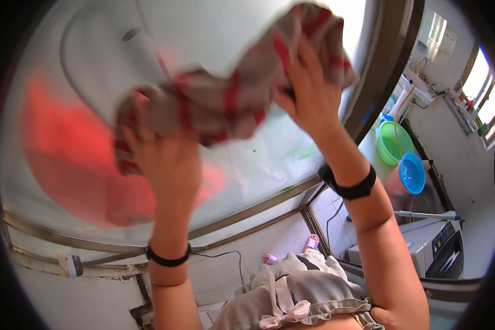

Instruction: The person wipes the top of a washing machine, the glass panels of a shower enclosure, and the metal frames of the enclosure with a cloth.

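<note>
A grey-brown cloth with red stripes is stretched between my two raised hands, bunched and blurred. My left hand grips its lower left end. Higher up on the right, my right hand has hold of the other end, with the fingers partly lost in the folds. Behind the cloth stands a translucent glass panel in a metal frame. A blurred red shape shows in or through the glass. Whether the cloth touches the panel I cannot tell.
On the right are a green basin, a pink bucket with a blue interior and a washing machine. A pole lies across its top. A sink with a hose is farther back. Tiled floor lies below.
</note>
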Demonstrator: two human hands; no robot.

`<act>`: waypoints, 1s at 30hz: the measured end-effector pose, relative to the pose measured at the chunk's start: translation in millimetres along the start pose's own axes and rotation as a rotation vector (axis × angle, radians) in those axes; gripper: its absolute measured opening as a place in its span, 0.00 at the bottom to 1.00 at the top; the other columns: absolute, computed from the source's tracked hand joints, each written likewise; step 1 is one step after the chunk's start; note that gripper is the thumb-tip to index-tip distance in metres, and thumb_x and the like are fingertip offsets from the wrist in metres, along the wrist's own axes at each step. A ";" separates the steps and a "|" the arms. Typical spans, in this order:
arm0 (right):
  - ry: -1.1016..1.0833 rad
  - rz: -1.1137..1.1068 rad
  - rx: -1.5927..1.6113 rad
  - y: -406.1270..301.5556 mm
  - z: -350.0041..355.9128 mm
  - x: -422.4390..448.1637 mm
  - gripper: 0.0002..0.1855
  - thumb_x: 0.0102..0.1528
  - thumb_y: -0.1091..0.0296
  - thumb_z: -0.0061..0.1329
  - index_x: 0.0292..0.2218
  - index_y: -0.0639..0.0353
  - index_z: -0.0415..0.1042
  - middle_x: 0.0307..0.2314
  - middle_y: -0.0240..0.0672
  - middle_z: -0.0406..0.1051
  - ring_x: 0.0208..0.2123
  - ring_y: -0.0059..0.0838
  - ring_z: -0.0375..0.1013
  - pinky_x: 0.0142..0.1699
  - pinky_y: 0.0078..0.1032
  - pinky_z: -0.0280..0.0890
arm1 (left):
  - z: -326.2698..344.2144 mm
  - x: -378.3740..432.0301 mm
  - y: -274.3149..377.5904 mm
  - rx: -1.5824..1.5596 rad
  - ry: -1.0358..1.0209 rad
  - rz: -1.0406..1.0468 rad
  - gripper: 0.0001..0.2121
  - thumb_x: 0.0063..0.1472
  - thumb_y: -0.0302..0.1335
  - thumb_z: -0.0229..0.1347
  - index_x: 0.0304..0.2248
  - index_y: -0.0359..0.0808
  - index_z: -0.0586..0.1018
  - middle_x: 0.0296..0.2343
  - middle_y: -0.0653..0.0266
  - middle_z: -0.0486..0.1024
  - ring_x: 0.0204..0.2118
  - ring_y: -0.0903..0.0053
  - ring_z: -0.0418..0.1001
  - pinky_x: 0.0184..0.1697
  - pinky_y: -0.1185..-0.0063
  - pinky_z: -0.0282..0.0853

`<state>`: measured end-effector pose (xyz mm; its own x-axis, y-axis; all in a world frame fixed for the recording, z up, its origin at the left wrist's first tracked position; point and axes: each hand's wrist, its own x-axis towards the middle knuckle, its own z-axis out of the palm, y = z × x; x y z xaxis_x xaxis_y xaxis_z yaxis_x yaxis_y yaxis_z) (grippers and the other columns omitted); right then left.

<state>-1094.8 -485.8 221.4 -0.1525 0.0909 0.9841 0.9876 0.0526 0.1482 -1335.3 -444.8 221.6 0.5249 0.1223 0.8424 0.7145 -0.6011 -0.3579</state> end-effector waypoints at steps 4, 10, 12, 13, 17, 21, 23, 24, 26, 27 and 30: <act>-0.326 0.049 0.140 -19.4 -4.6 -110.6 0.12 0.45 0.58 0.53 0.33 0.45 0.72 0.35 0.27 0.64 0.34 0.29 0.65 0.36 0.29 0.59 | 31.6 -105.3 58.0 -0.108 -0.330 -0.047 0.18 0.49 0.29 0.51 0.43 0.38 0.73 0.44 0.54 0.66 0.51 0.56 0.58 0.46 0.55 0.56; -0.773 0.147 0.806 -20.2 -35.8 -188.6 0.04 0.47 0.65 0.52 0.28 0.49 0.70 0.17 0.28 0.64 0.17 0.26 0.66 0.21 0.22 0.59 | 42.5 -205.5 75.7 -0.097 -0.534 0.367 0.14 0.54 0.33 0.46 0.42 0.49 0.73 0.48 0.78 0.65 0.57 0.83 0.52 0.56 0.70 0.46; -0.638 0.144 0.822 -12.2 -27.9 -173.9 0.07 0.46 0.66 0.52 0.30 0.49 0.71 0.20 0.30 0.66 0.20 0.28 0.67 0.23 0.22 0.61 | 38.1 -179.5 70.9 -0.096 -0.472 0.302 0.15 0.53 0.33 0.47 0.42 0.50 0.73 0.48 0.74 0.64 0.55 0.79 0.56 0.54 0.68 0.49; -0.520 0.140 0.826 -9.0 -25.4 -160.3 0.09 0.45 0.67 0.52 0.33 0.50 0.72 0.23 0.32 0.67 0.23 0.30 0.69 0.25 0.22 0.62 | 32.4 -149.4 67.7 -0.105 -0.434 0.249 0.15 0.52 0.32 0.47 0.42 0.49 0.73 0.48 0.72 0.64 0.52 0.76 0.58 0.53 0.67 0.51; -0.206 0.157 0.148 16.8 -17.5 -57.4 0.21 0.42 0.68 0.52 0.42 0.44 0.71 0.46 0.28 0.64 0.47 0.45 0.63 0.44 0.35 0.63 | 15.6 -43.8 38.7 0.190 -0.082 -0.205 0.15 0.53 0.31 0.49 0.39 0.31 0.71 0.42 0.53 0.64 0.48 0.46 0.57 0.49 0.53 0.50; -0.273 0.238 -0.056 2.8 -15.2 16.3 0.26 0.49 0.54 0.46 0.50 0.51 0.62 0.50 0.36 0.57 0.52 0.51 0.53 0.53 0.50 0.51 | -6.8 2.0 17.1 0.190 0.042 -0.146 0.16 0.57 0.29 0.45 0.43 0.32 0.68 0.42 0.51 0.64 0.50 0.45 0.55 0.50 0.52 0.48; -0.208 0.182 0.030 -5.9 -13.1 -11.1 0.24 0.47 0.56 0.47 0.47 0.43 0.65 0.50 0.28 0.59 0.52 0.45 0.56 0.54 0.46 0.50 | -1.6 1.3 26.1 0.218 0.063 -0.137 0.16 0.56 0.28 0.45 0.44 0.33 0.67 0.42 0.51 0.64 0.49 0.46 0.56 0.50 0.52 0.49; -0.060 0.064 0.164 -0.5 -8.4 -46.2 0.22 0.42 0.60 0.50 0.42 0.32 0.71 0.50 0.20 0.60 0.53 0.40 0.57 0.56 0.43 0.48 | 10.1 -0.6 45.3 -0.223 0.110 -0.369 0.15 0.56 0.28 0.46 0.44 0.36 0.68 0.41 0.51 0.64 0.48 0.46 0.56 0.48 0.53 0.50; -0.225 -0.091 0.093 0.2 -6.7 -111.5 0.24 0.45 0.57 0.47 0.46 0.28 0.68 0.50 0.17 0.59 0.55 0.29 0.54 0.57 0.43 0.45 | 23.3 -37.8 65.3 -0.390 0.009 -0.500 0.14 0.55 0.27 0.48 0.42 0.39 0.70 0.40 0.54 0.65 0.45 0.51 0.59 0.47 0.56 0.52; -0.334 -0.133 0.119 -4.4 -7.4 -137.9 0.25 0.45 0.57 0.48 0.47 0.30 0.66 0.50 0.17 0.59 0.55 0.26 0.54 0.57 0.42 0.45 | 26.5 -76.0 67.4 -0.105 -0.102 -0.398 0.13 0.54 0.27 0.50 0.41 0.41 0.72 0.39 0.55 0.66 0.43 0.55 0.61 0.47 0.58 0.52; -0.518 -0.214 0.288 -0.2 -26.0 -204.1 0.28 0.46 0.58 0.49 0.50 0.38 0.62 0.48 0.17 0.61 0.55 0.19 0.54 0.58 0.38 0.47 | 43.6 -147.3 72.8 -0.049 -0.295 0.015 0.13 0.53 0.26 0.52 0.40 0.41 0.74 0.44 0.57 0.66 0.50 0.59 0.60 0.54 0.59 0.48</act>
<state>-1062.9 -530.3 23.0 -0.4158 0.5150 0.7496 0.8942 0.3818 0.2337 -1340.4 -472.1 53.9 0.6520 0.3334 0.6810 0.6865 -0.6408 -0.3436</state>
